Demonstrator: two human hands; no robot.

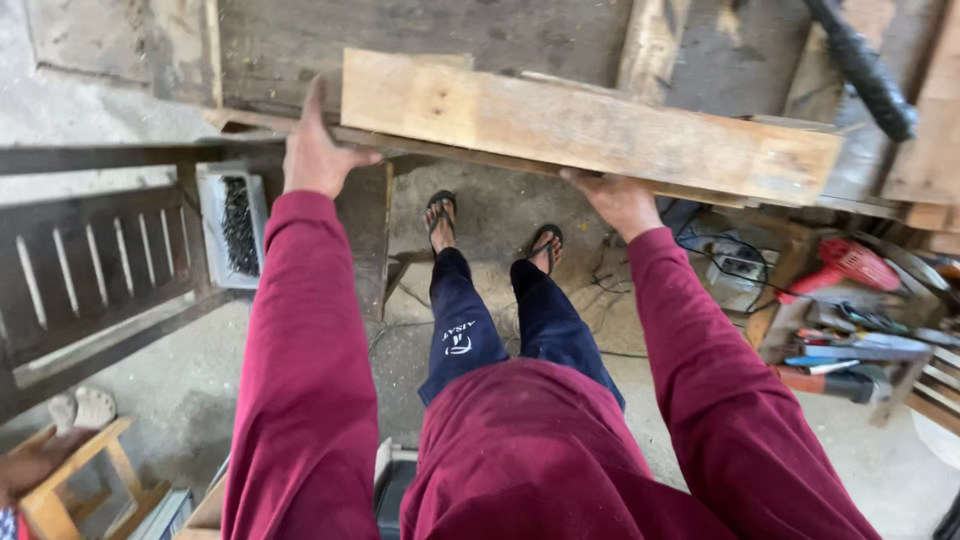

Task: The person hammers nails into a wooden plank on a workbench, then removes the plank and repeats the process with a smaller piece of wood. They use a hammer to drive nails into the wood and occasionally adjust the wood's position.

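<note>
A thick pale wooden plank [590, 125] lies across a large grey weathered board [420, 40] in front of me. My left hand [315, 155] rests flat on the near edge of the grey board, just left of the plank's end, fingers stretched out. My right hand [617, 200] grips the near underside of the pale plank around its middle. Both arms wear dark red sleeves. Below them I see my own legs in dark blue trousers and black sandals [440, 215] on the concrete floor.
A dark slatted wooden frame [90, 270] stands at the left, a white box of dark screws [232, 225] beside it. A red power tool [850, 262], cables and hand tools crowd a low stand at the right. A small wooden stool [75, 485] sits bottom left.
</note>
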